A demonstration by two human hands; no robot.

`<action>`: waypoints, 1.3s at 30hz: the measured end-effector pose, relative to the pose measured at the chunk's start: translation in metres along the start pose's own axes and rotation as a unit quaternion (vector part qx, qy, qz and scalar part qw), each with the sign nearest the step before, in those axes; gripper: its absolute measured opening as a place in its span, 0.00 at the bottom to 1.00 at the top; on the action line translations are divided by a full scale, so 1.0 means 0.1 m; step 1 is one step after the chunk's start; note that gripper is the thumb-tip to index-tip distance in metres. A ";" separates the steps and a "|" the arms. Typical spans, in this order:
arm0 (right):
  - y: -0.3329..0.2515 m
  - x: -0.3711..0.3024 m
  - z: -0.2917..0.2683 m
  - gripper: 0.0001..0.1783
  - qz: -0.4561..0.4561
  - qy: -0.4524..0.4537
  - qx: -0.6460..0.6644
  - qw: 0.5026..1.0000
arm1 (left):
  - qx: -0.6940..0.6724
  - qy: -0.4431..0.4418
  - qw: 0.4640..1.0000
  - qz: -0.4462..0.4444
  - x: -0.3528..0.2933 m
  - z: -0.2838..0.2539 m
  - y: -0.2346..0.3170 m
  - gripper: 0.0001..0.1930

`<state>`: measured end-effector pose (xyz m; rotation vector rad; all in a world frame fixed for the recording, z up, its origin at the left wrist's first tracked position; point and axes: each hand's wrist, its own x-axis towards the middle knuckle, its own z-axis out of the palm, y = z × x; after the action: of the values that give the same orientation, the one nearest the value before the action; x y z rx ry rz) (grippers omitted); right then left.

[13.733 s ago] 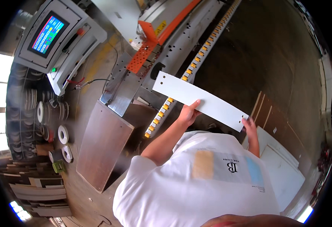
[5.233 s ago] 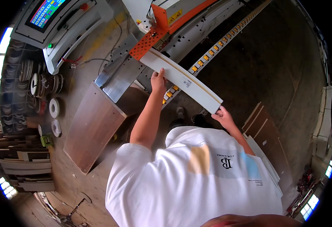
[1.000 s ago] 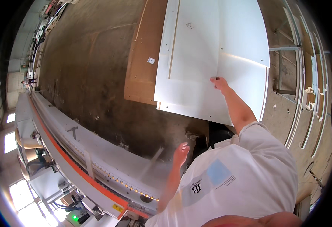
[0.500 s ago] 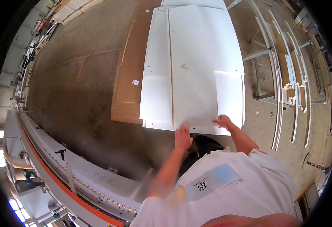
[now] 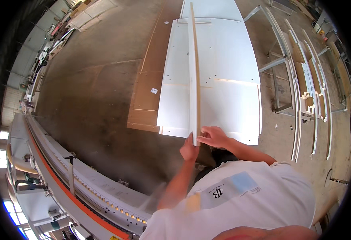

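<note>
A long white board [image 5: 193,80] stands turned up on its edge, its bare tan edge showing along one side. At the near end of this board, my left hand [image 5: 189,150] is closed on the left side, fingers partly hidden. My right hand [image 5: 215,137] grips the same end from the right, its fingertips on the tan edge. Beneath lies a stack of white panels [image 5: 231,106] with small drilled holes.
Brown panels [image 5: 143,108] lie under the stack on the left. A long machine with an orange strip [image 5: 63,176] runs along the lower left. To the right stand a metal frame [image 5: 277,62] and several narrow strips [image 5: 313,92] on supports.
The white board was lying flat on the stack and is now tipped up on edge. Both hands have closed on its near end, the right one moving left.
</note>
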<state>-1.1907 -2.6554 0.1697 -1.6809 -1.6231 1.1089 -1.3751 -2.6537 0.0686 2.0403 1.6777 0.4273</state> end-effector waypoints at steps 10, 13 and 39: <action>1.61 0.62 0.15 0.41 0.234 0.201 0.019 0.951 | -0.533 -0.082 0.823 -0.175 0.08 -0.36 0.16 0.19; 1.17 0.47 -0.30 0.40 0.305 0.097 0.284 0.904 | -0.649 -0.100 0.704 -0.269 -0.06 -0.24 0.20 0.18; 2.01 0.99 0.41 0.40 0.356 -0.201 0.403 0.819 | -0.533 0.306 0.585 -0.529 -2.69 -0.81 -1.00 0.06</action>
<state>-1.1261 -2.5891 -0.0381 -1.4840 -0.4481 2.2378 -1.5557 -2.8892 0.0975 -0.1495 1.8421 1.3032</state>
